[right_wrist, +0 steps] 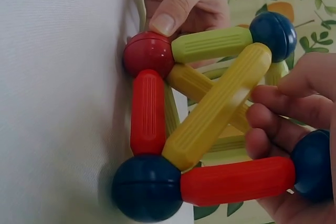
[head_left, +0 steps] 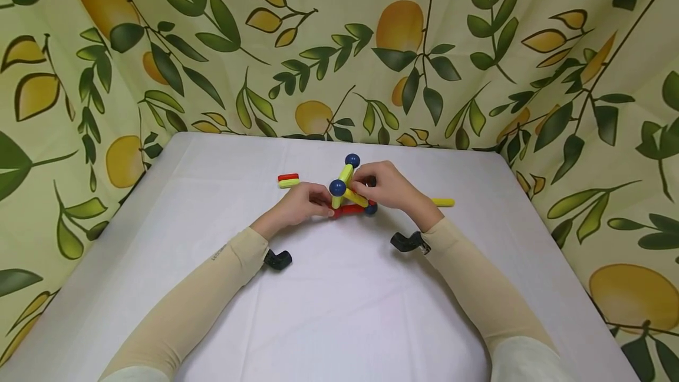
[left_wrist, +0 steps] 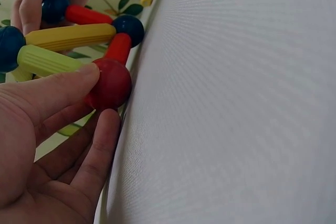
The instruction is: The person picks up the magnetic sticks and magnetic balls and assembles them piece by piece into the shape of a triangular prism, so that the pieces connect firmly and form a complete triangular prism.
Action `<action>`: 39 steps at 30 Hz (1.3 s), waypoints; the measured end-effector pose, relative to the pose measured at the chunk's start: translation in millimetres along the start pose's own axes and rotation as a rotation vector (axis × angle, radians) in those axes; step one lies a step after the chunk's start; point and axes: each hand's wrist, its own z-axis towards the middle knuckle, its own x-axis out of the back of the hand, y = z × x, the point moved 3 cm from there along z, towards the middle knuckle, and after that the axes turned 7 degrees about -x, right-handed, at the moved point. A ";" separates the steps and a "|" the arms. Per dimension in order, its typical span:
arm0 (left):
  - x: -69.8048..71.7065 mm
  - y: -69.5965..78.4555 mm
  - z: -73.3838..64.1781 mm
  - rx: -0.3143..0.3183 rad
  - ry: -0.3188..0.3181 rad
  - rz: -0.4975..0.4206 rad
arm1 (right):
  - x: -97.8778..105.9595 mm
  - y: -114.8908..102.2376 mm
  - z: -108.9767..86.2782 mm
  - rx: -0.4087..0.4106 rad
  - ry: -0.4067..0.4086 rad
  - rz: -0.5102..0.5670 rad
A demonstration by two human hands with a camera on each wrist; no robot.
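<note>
A frame of magnetic balls and coloured rods [head_left: 346, 174] stands on the table between the two hands. At its near left bottom corner, my left hand [head_left: 297, 205] pinches a red ball [left_wrist: 111, 83] between thumb and fingers. My right hand [head_left: 389, 184] has its fingers curled round a blue ball [right_wrist: 313, 165] at the end of a red rod [right_wrist: 239, 181]. A yellow rod [right_wrist: 220, 106] slants from a lower blue ball [right_wrist: 147, 187] to an upper one [right_wrist: 273, 36]. Light green rods [right_wrist: 212, 45] join other corners; part of the far side is hidden.
A short red rod [head_left: 289, 177] and a light green rod [head_left: 289, 183] lie side by side left of the frame. Beyond the right wrist lies a yellow rod [head_left: 443, 202]. The white-covered table [head_left: 329, 311] meets a patterned curtain [head_left: 339, 75] at the back.
</note>
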 end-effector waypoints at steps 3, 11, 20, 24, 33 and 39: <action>0.6 -0.7 0.2 -0.004 0.001 0.003 | -1.6 -0.9 3.6 0.017 0.026 0.006; 0.9 -0.2 1.0 -0.007 -0.017 0.004 | 3.8 -2.5 -0.3 0.065 0.134 0.020; 4.0 -0.1 3.5 0.011 -0.011 0.052 | 26.2 13.7 -35.7 0.048 0.334 0.070; 6.6 4.4 5.5 0.025 -0.004 0.090 | 25.8 27.2 -51.2 -0.036 0.296 0.071; 43.2 15.0 4.5 -0.009 0.109 0.128 | 8.5 52.7 -57.7 -0.195 0.025 0.120; 86.9 13.9 -6.4 0.037 0.233 0.201 | 2.2 53.0 -55.4 -0.169 0.082 0.127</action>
